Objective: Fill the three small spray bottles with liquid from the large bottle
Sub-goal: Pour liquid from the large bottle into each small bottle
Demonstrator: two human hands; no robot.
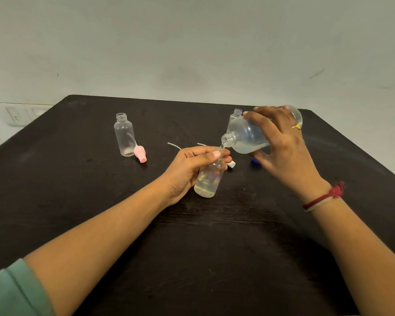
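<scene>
From the head camera, the left hand (189, 166) curls its fingers round the neck of a small clear plastic spray bottle (209, 182) standing uncapped near the middle of the dark wooden table (78, 201), pale liquid filling its lower part. The right hand (281, 144) grips a large clear rounded bottle (246, 135) from above, tilted neck-down to the left, its open mouth just over the small bottle's mouth. A second small clear bottle (124, 135) stands upright and empty at the left, a pink spray cap (140, 154) lying against its base. The third (237, 114) stands behind the large bottle, mostly hidden. A white cap (232, 164) and a blue cap (255, 161) lie near the hands.
</scene>
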